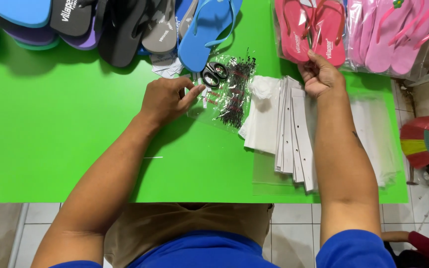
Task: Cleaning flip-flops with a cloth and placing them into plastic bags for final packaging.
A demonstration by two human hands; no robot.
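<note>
From the head camera, the left hand [166,99] rests on the green counter [65,134], its fingers [193,93] loosely curled, touching a clear bag of black tag pins [234,89] beside black scissors [214,73]. The right hand [320,74] pinches the top of a stack of white card strips [294,134] with narrow fingers. Bagged red flip-flops [311,30] lie just above it.

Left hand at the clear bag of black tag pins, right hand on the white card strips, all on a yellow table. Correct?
Not quite: the table is bright green in the head view. The left hand does rest at the clear bag of black tag pins, and the right hand grips the white card strips.
</note>
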